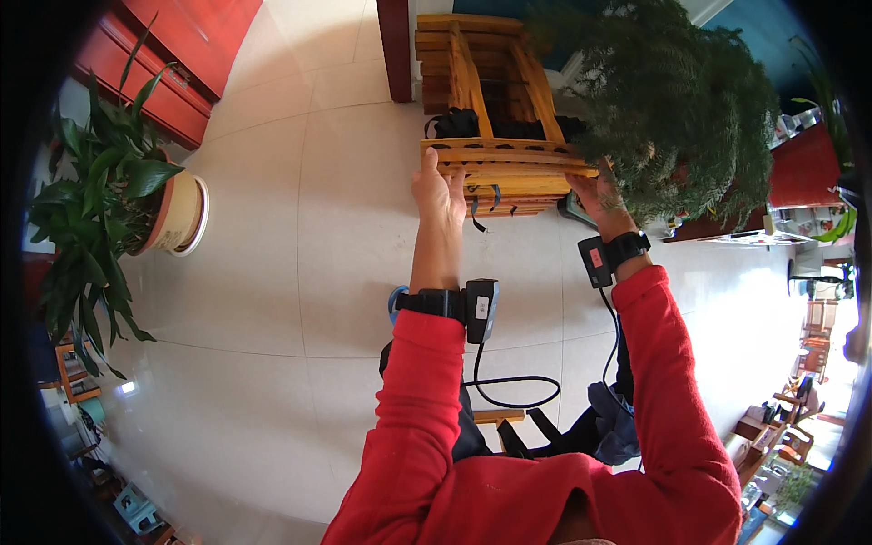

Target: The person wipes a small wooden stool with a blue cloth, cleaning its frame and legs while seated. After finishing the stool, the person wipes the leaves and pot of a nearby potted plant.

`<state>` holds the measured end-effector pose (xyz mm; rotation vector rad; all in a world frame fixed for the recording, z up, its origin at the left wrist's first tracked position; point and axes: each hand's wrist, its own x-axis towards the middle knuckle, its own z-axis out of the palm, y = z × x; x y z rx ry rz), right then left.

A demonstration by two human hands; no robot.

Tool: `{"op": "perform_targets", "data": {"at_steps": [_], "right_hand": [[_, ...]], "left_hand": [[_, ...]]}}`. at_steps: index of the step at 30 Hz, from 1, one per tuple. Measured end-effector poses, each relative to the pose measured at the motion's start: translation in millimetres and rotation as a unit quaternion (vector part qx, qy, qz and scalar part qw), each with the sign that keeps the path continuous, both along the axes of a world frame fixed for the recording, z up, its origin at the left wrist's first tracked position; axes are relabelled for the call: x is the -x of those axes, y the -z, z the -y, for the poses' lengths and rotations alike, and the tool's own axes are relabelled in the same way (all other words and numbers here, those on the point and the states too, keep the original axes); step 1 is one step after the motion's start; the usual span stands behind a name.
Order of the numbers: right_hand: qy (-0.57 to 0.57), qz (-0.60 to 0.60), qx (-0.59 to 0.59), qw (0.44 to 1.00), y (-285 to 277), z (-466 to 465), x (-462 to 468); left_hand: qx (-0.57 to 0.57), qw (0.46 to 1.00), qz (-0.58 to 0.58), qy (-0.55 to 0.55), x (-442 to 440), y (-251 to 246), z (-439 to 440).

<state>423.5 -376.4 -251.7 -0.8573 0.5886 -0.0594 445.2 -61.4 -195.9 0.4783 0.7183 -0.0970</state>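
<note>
A stack of folded wooden slatted chairs [505, 151] stands against the wall at the top centre, with black straps and a black bundle [458, 124] among the slats. My left hand [436, 187] grips the left end of the top slatted piece, its thumb on the upper edge. At the right end, my right hand [596, 194] holds the same piece, its fingers partly hidden by feathery green foliage. Both wrists bear black straps with small cabled boxes.
A bushy green plant [674, 116] hangs close over my right hand. On the left stands a potted leafy plant [178, 211] beside a red door [197, 48]. Pale floor tiles [354, 272] lie below. Behind my arms, part of a wooden seat [499, 417] shows near my legs.
</note>
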Motion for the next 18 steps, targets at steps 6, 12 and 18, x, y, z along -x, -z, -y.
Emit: {"op": "perform_targets", "data": {"at_steps": [6,12,18], "right_hand": [[-0.232,0.032,0.578,0.782,36,42,5],[-0.257,0.089,0.388,0.881,26,45,17],[-0.047,0.062,0.238,0.968,23,9,15]], "left_hand": [[0.008,1.0,0.002,0.01,2,-5,-3],[0.008,1.0,-0.017,-0.003,3,-5,-1],[0.009,1.0,0.001,-0.004,6,-9,-5]]}}
